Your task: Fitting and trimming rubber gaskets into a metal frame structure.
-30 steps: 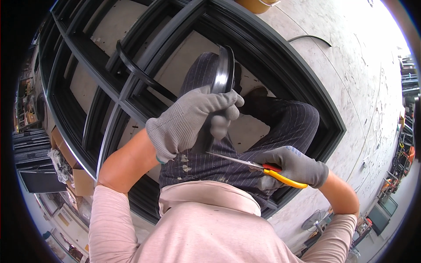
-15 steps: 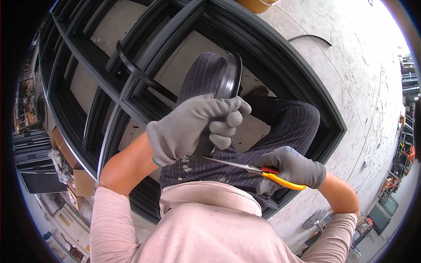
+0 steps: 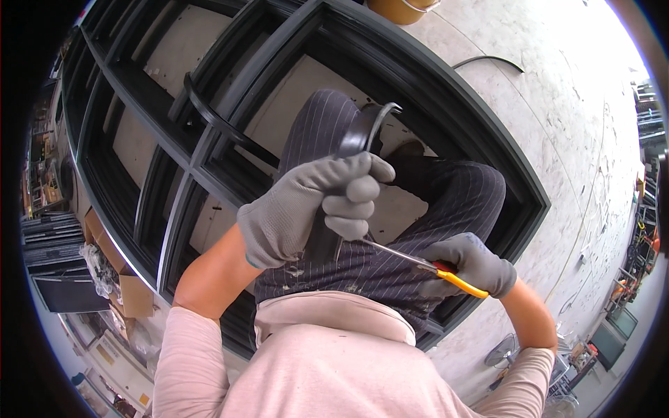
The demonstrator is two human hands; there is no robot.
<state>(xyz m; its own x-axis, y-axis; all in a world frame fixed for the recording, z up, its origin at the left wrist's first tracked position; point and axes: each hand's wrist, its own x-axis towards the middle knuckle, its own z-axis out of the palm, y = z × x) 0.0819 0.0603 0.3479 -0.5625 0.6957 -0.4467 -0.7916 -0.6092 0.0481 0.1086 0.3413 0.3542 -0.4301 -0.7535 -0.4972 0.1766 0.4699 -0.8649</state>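
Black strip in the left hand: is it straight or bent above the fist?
Bent: above the left hand, the black strip curves, its upper end hooking over toward the right.

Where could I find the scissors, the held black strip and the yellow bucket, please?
Scissors (image 3: 419,262), head view: blades, near the handles.
Held black strip (image 3: 357,134), head view: upper part.
Yellow bucket (image 3: 398,10), head view: side wall.

Black strip (image 3: 357,136): middle hidden by left hand (image 3: 310,198). Scissors (image 3: 398,253): handle partly covered by right hand (image 3: 476,263). Bucket (image 3: 403,8) cut off at top edge. Clutter (image 3: 637,244), far right, too small to tell apart.
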